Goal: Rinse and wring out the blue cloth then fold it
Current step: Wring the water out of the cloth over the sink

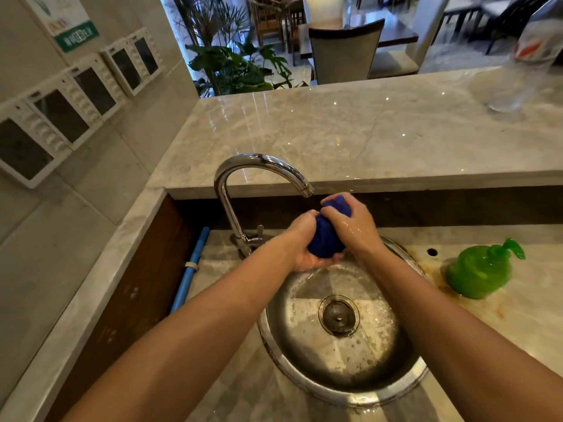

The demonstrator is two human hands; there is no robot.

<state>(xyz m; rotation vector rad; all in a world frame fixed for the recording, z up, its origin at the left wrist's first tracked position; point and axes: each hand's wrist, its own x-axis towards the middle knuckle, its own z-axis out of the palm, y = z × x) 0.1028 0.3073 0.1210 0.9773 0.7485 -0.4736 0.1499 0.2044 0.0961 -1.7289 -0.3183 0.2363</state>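
The blue cloth point(326, 239) is bunched into a tight wad, held over the far rim of the round steel sink point(304, 370). My left hand point(300, 242) grips its lower end from below and the left. My right hand point(353, 226), wet and shiny, is clenched over its upper end. Both hands sit just under the spout of the curved chrome tap point(243, 178). Water runs down the basin wall below the hands toward the drain point(338, 315). Most of the cloth is hidden inside my fists.
A green soap pump bottle point(479, 271) stands on the stained counter right of the sink. A raised marble ledge point(350, 132) runs behind the tap, with a clear glass point(518, 80) at its far right. A blue pipe point(192, 269) runs along the left.
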